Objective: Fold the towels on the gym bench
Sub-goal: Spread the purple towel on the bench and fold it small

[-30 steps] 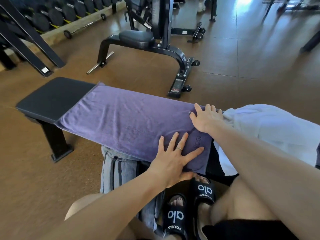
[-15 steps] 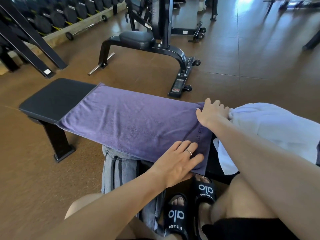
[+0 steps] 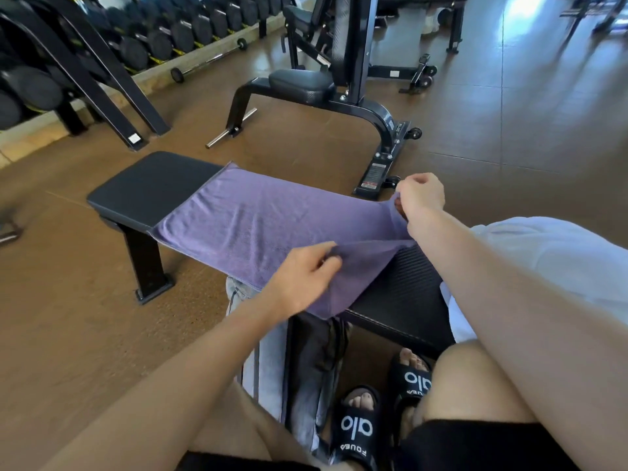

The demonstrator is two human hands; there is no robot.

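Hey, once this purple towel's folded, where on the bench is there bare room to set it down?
Two bare patches on the bench: the far end beyond the purple towel, and the ribbed strip between its lifted end and the white towel. The white pile crowds the rest.

The purple towel (image 3: 258,226) is soft, matt cloth with a fine nap and a stitched hem. The tabletop (image 3: 153,188) is black padded vinyl, faintly grained, ribbed near the white towel (image 3: 557,253), which is plain matt cloth. The machine frame (image 3: 360,107) is glossy black-painted metal. The floor (image 3: 85,317) is brown, speckled and matt; farther off it shines.
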